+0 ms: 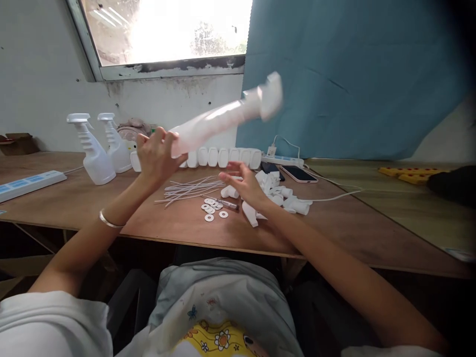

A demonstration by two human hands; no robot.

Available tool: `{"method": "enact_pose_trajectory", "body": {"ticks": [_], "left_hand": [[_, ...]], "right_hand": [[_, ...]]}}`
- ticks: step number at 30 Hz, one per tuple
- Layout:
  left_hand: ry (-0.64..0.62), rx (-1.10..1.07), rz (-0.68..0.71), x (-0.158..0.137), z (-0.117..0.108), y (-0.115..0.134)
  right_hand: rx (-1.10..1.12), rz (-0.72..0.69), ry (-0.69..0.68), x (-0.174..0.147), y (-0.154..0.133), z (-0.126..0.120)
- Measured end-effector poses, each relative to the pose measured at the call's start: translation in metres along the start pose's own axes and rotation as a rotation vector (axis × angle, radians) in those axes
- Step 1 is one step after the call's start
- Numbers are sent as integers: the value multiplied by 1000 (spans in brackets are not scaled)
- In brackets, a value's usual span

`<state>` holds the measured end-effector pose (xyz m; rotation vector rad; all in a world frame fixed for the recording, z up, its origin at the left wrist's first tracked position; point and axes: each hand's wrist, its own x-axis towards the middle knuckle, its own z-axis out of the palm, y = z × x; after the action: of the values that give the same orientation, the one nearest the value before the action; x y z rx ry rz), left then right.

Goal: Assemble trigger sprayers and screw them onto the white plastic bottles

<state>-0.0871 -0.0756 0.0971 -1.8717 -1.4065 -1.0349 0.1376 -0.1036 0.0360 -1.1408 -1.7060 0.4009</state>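
My left hand (158, 153) grips a white translucent spray bottle (215, 119) by its base end, raised above the table and tilted so its trigger head (272, 96) points up to the right. The bottle's far end is blurred by motion. My right hand (243, 183) is lower, with fingers apart and nothing held in them. It hovers beside a heap of white trigger-sprayer parts (293, 201). In front of it lie several white ring washers (209, 217), a small screwdriver-like tool (227, 204) and a bundle of thin white tubes (186, 191).
Two spray bottles with trigger heads (97, 161) stand at the left. A row of white bottles (223, 157) lines the back of the table, partly hidden by my left hand. A phone (299, 173), a cable and power strips (33, 184) lie on the table.
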Motion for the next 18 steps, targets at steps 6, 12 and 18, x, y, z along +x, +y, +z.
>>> {"method": "enact_pose_trajectory", "body": {"ticks": [6, 12, 18], "left_hand": [[-31, -103, 149, -24, 30, 17], [140, -243, 324, -30, 60, 1], [181, -573, 358, -21, 65, -8]], "right_hand": [[607, 48, 128, 9, 6, -10], [939, 131, 259, 14, 0, -20], [1148, 282, 371, 20, 6, -33]]}}
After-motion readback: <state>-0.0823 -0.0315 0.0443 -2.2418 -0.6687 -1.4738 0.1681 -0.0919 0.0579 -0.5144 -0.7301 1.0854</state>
